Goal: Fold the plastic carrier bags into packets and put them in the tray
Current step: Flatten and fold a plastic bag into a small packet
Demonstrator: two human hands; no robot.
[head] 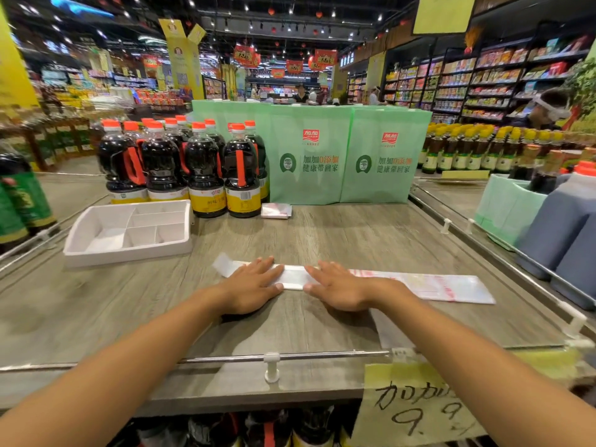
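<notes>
Here both hands flat atop folded bag strip

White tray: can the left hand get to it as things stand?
Probably yes. The tray sits ahead and left of the left hand, with only bare tabletop between them. That hand lies flat on the folded bag, gripping nothing.
</notes>
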